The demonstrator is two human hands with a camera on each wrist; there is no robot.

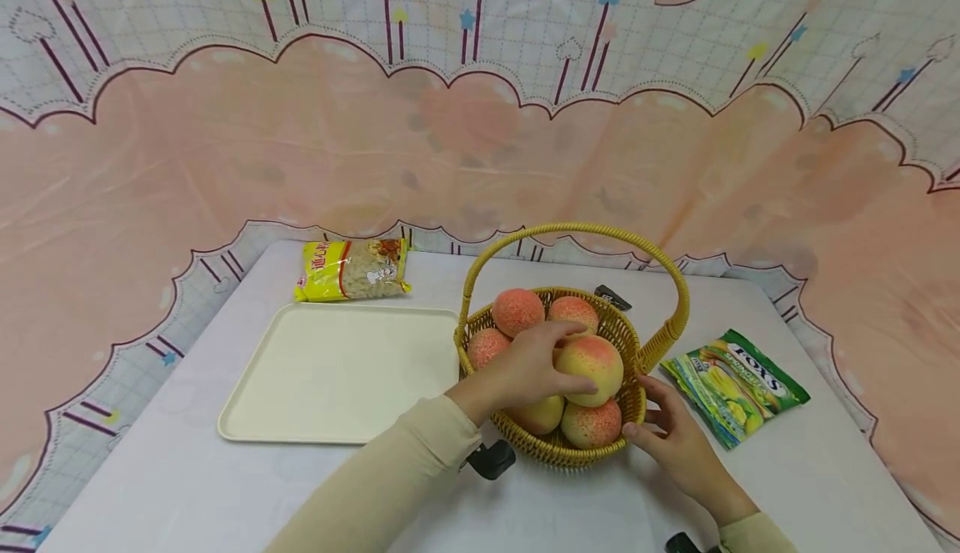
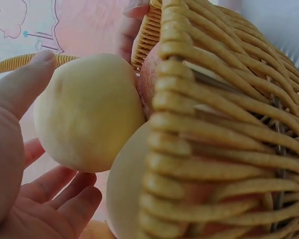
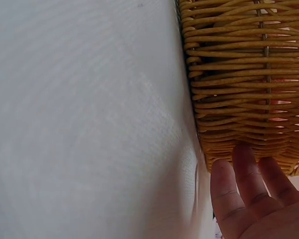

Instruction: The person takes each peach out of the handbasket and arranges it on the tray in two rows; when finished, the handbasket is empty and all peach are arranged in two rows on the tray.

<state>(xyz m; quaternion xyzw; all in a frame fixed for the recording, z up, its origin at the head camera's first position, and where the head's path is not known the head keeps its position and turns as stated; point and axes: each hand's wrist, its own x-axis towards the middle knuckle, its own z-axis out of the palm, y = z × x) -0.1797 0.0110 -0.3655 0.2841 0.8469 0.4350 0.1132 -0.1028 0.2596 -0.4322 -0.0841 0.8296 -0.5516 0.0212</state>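
Note:
A yellow wicker basket (image 1: 558,453) with a tall arched handle (image 1: 577,228) holds several peaches, some red and speckled, others yellow. My left hand (image 1: 536,365) reaches over the basket and grips a yellow peach with a red blush (image 1: 592,365), thumb on one side and fingers on the other. In the left wrist view this peach (image 2: 87,112) sits at the rim, against other fruit. At the basket's right side is my right hand (image 1: 678,444), thumb near the rim. Its fairly straight fingers (image 3: 246,174) touch the woven wall in the right wrist view.
A cream rectangular tray (image 1: 337,369) lies left of the basket. Behind it is a yellow bag of pasta (image 1: 352,269). To the right lies a green FOX'S candy bag (image 1: 738,386). A small black item (image 1: 613,297) is behind the basket.

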